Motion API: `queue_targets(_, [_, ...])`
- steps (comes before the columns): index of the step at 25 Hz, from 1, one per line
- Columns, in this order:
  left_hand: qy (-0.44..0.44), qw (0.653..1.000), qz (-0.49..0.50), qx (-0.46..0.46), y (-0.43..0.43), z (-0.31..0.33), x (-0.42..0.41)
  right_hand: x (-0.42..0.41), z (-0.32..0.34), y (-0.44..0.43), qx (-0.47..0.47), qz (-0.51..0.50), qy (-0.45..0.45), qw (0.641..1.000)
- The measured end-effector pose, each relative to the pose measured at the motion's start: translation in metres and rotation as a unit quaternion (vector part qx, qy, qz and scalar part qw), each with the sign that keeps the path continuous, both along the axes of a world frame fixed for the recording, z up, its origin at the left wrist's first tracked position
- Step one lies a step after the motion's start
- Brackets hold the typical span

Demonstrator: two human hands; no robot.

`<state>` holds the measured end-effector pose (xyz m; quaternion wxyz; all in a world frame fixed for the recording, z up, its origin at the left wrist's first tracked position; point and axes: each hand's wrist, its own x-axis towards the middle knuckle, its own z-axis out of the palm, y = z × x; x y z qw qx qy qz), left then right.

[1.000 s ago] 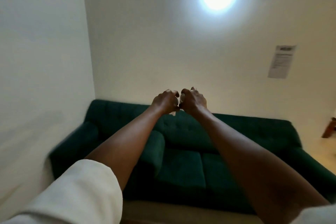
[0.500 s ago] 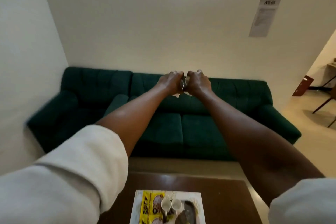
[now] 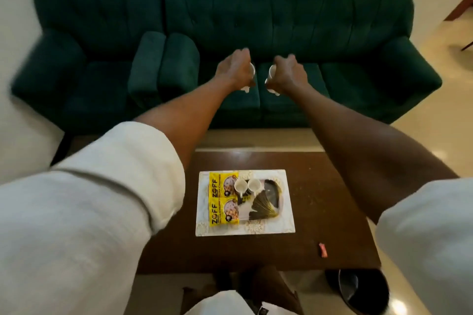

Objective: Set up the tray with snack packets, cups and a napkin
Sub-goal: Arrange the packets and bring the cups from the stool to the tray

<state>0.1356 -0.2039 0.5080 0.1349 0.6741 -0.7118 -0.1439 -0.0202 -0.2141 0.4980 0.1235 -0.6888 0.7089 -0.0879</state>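
A white patterned tray (image 3: pixel 288 215) lies on the dark wooden table (image 3: pixel 327 194). Two yellow snack packets (image 3: pixel 223 201) lie along the tray's left side. Beside them stand two small white cups (image 3: pixel 247 185), and a dark fan-folded napkin (image 3: pixel 263 207) lies on the right part. Both arms are stretched out above the sofa, far beyond the tray. My left hand (image 3: pixel 234 69) is closed around a small white object (image 3: pixel 252 69), seemingly a cup. My right hand (image 3: pixel 289 73) grips a similar white object (image 3: pixel 271 71). The hands are a short gap apart.
A dark green sofa (image 3: pixel 332 20) stands behind the table, with a matching armchair (image 3: pixel 76 59) at its left. A small pink wrapper (image 3: pixel 323 250) lies near the table's front right. A black bin (image 3: pixel 358 289) stands on the floor at the lower right.
The view has tilted down from the wall and lamp to the table and tray. My two hands, touching before, have moved apart.
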Motion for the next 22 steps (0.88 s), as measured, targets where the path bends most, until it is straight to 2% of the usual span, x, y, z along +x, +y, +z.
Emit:
queue_targets(7, [-0.004,0.975,0.002,0.22,0.091,-0.233,-0.016,-0.017,-0.207,0.057,0.189,0.011,0.007,0.982])
queue_targets(11, [-0.01,0.956,-0.003,0.293,0.167,-0.365,-0.028,-0.03,-0.35,0.135,0.298,0.029,0.015,0.954])
queue_targets(13, [-0.007,0.949,-0.014,0.314,0.202,-0.416,-0.039,-0.037,-0.402,0.174,0.328,0.031,0.014,0.944])
queue_targets(17, [-0.008,0.957,-0.002,0.291,0.231,-0.469,-0.06,-0.05,-0.451,0.205,0.301,0.031,0.004,0.953])
queue_targets(22, [-0.021,0.962,0.012,0.271,0.221,-0.494,-0.073,-0.043,-0.47,0.195,0.278,0.041,-0.005,0.96])
